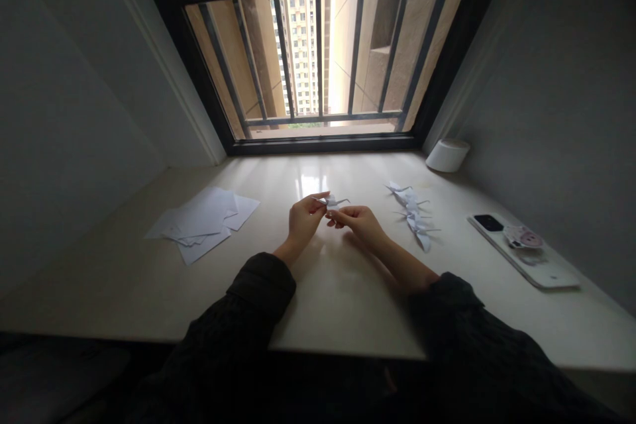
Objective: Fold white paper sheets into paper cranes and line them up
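A small folded white paper crane (332,201) is held between my two hands above the middle of the pale sill, its thin pointed end sticking out to the right. My left hand (305,217) pinches it from the left, thumb and fingers closed on the paper. From the right, my right hand (358,220) grips its lower edge between thumb and fingertips. Several finished-looking paper cranes (411,215) stand in a row to the right of my right hand. Left of my hands lies a loose stack of white paper sheets (201,218).
A white phone (546,270) with a round pink character grip lies at the right. A white cylindrical object (448,155) sits at the back right corner by the wall. Behind the sill (338,318) is a dark-framed barred window (322,142). The sill's front edge runs below my forearms.
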The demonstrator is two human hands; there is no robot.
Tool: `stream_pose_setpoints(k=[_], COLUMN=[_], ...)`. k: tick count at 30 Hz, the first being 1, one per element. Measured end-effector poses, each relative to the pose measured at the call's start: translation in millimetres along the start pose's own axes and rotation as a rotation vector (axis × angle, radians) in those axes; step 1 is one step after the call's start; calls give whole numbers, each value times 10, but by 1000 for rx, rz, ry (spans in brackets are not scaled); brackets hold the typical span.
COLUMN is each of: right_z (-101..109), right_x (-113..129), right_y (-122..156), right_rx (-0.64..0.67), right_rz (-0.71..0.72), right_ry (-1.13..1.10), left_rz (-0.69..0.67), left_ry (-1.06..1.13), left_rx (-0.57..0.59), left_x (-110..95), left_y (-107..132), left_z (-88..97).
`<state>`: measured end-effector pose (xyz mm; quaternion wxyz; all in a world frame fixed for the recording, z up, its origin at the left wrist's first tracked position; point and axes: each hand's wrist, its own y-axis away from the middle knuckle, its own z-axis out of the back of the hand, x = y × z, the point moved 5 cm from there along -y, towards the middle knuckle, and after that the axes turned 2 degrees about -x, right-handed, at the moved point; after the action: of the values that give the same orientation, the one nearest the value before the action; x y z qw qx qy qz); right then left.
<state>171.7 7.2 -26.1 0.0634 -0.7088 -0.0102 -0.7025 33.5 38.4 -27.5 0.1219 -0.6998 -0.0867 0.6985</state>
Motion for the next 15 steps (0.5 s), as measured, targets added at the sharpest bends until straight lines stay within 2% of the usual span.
stream_pose_setpoints(k=[10,15], right_z=[10,8], right_x=[90,88], right_y=[27,22], right_rx=[-19,-35], right_rz=[76,86], right_ry=[22,-55], left_rz=[80,89], left_ry=[105,116], left_rx=[19,26], left_x=[42,29], left_y=[-10,-11], left_z=[-42,-45])
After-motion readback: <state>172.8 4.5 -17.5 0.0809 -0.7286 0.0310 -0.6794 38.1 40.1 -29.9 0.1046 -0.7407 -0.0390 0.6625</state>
